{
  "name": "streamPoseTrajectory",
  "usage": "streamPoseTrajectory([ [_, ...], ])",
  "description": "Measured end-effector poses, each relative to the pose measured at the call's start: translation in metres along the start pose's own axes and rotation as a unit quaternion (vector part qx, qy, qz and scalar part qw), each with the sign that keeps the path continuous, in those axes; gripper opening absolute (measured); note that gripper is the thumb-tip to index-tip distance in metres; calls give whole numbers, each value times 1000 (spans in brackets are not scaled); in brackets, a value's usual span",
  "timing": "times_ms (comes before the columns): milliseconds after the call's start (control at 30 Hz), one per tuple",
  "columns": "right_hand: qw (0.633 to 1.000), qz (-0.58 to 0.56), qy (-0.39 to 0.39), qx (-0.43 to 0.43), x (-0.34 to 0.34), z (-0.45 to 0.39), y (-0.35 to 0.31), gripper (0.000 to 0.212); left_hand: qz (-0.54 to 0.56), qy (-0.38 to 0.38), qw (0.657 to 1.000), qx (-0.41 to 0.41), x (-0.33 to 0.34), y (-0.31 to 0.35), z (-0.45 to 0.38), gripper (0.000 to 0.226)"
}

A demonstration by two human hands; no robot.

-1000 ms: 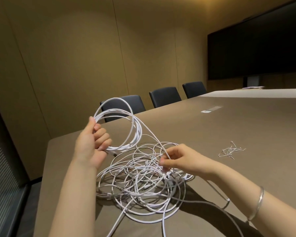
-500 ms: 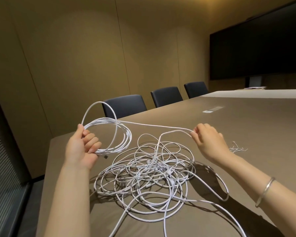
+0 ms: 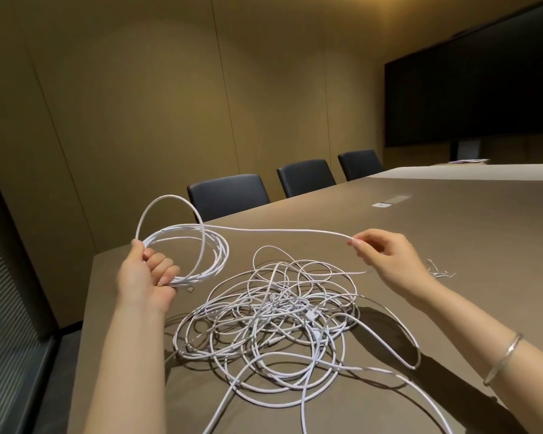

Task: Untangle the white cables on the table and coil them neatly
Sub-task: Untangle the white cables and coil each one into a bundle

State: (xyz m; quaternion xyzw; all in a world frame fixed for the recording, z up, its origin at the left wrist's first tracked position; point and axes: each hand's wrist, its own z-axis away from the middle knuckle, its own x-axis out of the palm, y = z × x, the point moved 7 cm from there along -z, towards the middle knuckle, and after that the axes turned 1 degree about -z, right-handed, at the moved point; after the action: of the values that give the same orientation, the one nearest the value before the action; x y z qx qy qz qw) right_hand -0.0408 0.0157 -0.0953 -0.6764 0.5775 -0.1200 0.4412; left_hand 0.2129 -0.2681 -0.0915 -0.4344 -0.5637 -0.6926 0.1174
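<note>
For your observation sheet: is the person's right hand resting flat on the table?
No: the right hand is raised above the table, pinching a stretched white cable.

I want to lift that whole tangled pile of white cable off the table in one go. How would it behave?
The tangled pile of thin white cable would probably sag and trail: its loops lie limp and loose on the brown table. It likely weighs little, since the stretch between the left hand and the right hand barely droops. Crossed loops may well snag and tighten.
</note>
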Motion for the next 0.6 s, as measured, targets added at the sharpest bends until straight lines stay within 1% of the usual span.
streamPoseTrajectory([
  [67, 998, 44, 14, -31, -1, 6, -20, 13, -36, 11, 999, 20, 3, -1, 3, 45],
  [100, 996, 74, 5, -49, 3, 10, -32, 14, -54, 17, 998, 34, 6, 0, 5, 45],
  [200, 976, 176, -62, -114, 21, 25, -74, 16, -113, 29, 990, 80, 16, 1, 13, 43],
  [300, 938, 256, -134, -194, 40, 42, -111, 17, -167, 17, 978, 128, 29, 1, 22, 42],
  [367, 917, 266, -149, -257, 47, 53, -133, 17, -212, -5, 965, 153, 39, 0, 27, 42],
  [467, 902, 245, -142, -327, 50, 64, -160, 18, -291, -48, 939, 177, 56, -2, 35, 41],
  [533, 898, 223, -138, -353, 52, 65, -172, 24, -345, -88, 914, 193, 70, -5, 43, 43],
  [600, 904, 184, -141, -358, 55, 62, -181, 32, -385, -133, 892, 194, 84, -11, 52, 46],
])
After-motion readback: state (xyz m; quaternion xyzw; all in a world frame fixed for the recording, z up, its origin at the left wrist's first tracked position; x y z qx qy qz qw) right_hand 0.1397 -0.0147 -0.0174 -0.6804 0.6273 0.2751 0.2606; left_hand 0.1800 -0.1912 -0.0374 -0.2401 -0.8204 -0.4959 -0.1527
